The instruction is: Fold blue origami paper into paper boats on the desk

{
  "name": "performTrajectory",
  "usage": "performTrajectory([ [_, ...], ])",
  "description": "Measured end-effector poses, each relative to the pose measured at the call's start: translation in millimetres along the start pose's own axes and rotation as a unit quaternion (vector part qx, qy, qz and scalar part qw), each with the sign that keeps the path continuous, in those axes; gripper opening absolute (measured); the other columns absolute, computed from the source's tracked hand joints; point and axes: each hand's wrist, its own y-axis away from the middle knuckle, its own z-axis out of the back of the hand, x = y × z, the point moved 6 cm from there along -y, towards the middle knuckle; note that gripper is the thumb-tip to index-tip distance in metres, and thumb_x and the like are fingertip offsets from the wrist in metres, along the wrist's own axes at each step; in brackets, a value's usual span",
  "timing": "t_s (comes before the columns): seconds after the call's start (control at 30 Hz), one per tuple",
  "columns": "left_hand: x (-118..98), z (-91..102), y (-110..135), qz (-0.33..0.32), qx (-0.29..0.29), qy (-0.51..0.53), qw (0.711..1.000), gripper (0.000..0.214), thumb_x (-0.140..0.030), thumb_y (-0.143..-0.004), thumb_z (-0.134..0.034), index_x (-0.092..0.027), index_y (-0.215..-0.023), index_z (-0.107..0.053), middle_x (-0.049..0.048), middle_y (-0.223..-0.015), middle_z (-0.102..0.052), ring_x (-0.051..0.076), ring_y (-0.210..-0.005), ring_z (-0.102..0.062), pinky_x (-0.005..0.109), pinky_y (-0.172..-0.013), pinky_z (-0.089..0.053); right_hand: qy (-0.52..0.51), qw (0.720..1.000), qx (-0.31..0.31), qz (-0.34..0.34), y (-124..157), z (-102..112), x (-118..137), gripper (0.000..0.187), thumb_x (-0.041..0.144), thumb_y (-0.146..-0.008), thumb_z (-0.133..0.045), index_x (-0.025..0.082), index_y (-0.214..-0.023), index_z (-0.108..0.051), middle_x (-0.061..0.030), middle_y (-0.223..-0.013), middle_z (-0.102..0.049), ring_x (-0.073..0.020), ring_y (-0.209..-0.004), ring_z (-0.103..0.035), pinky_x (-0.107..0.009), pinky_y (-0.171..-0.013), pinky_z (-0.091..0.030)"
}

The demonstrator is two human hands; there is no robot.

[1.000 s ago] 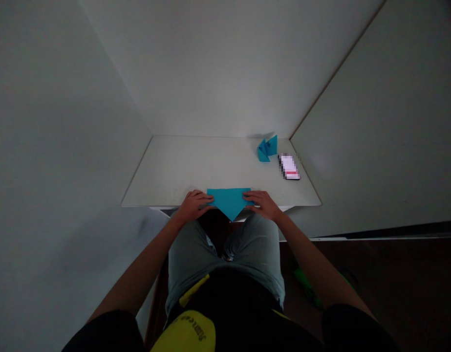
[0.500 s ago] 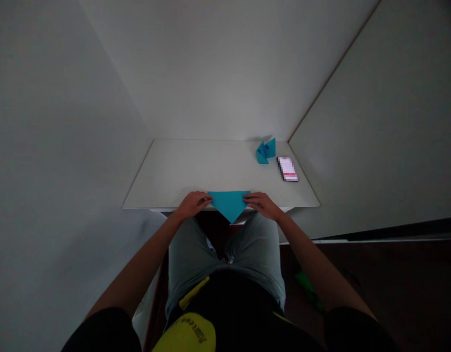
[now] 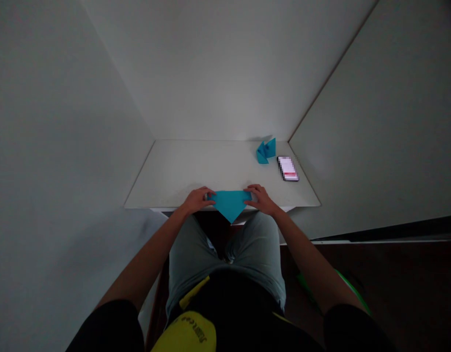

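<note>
A blue sheet of paper (image 3: 231,203), folded into a triangle, lies at the front edge of the white table. Its point faces me and hangs past the edge, while its long straight side runs across the far end. My left hand (image 3: 199,199) pinches the left corner between thumb and fingers. At the opposite corner, my right hand (image 3: 261,198) grips the paper in the same way, thumb on the near side and fingers along the top. Both corners are partly hidden by the fingers.
A folded blue paper figure (image 3: 266,151) stands at the back right of the white table (image 3: 188,166). Next to it lies a phone (image 3: 288,168) with a lit, blurred screen. Walls enclose the back and both sides. Something green (image 3: 353,288) is on the dark floor at right.
Both hands have shifted slightly at the paper's corners, the left one inward. Thumbs and fingers now stand further apart around the corners. The paper has stayed nearly in place.
</note>
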Motion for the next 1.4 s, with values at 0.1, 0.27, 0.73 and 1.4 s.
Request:
performTrajectory([
  [0.1,6.2,0.1,-2.0,0.027,-0.021,0.002,0.999,0.065,-0.048,-0.078,-0.092,-0.023,-0.135,-0.072,0.0091,-0.129,-0.065,0.014,-0.070,-0.063,0.037,-0.076,-0.059,0.015,0.999,-0.003,-0.031,1.5,-3.2,-10.4,0.067,0.059,-0.088,-0.089,0.031,-0.146,-0.070,-0.0171,-0.149,-0.057,-0.0387,-0.136,-0.060,-0.062,-0.117,-0.053],
  [0.27,15.6,-2.5,-4.9,0.053,-0.009,0.011,0.998,0.066,-0.049,-0.070,-0.097,-0.019,-0.123,-0.071,0.0111,-0.135,-0.056,0.013,-0.071,-0.064,0.038,-0.075,-0.061,-0.009,1.000,0.016,-0.012,1.9,-5.0,-8.7,0.055,0.058,-0.089,-0.087,0.028,-0.134,-0.074,-0.0141,-0.137,-0.058,-0.0344,-0.133,-0.062,-0.057,-0.119,-0.054],
  [0.73,-2.2,-3.2,3.7,0.017,-0.003,-0.003,1.000,0.026,-0.044,-0.085,-0.083,-0.022,-0.097,-0.077,0.0037,-0.109,-0.071,0.015,-0.077,-0.062,0.031,-0.074,-0.048,-0.003,0.998,0.038,-0.041,-3.4,-4.4,0.1,0.054,0.053,-0.086,-0.091,0.024,-0.128,-0.076,-0.0152,-0.130,-0.068,-0.0342,-0.123,-0.066,-0.050,-0.110,-0.052],
  [1.4,0.3,-6.0,11.8,0.044,-0.077,0.155,0.984,0.037,-0.058,-0.092,-0.071,-0.022,-0.102,-0.069,-0.0005,-0.081,-0.074,0.018,-0.073,-0.066,0.030,-0.070,-0.049,0.014,0.998,0.018,-0.057,-7.2,-5.7,12.4,0.033,0.059,-0.093,-0.080,0.026,-0.096,-0.082,-0.0075,-0.103,-0.080,-0.0277,-0.097,-0.069,-0.039,-0.088,-0.046],
])
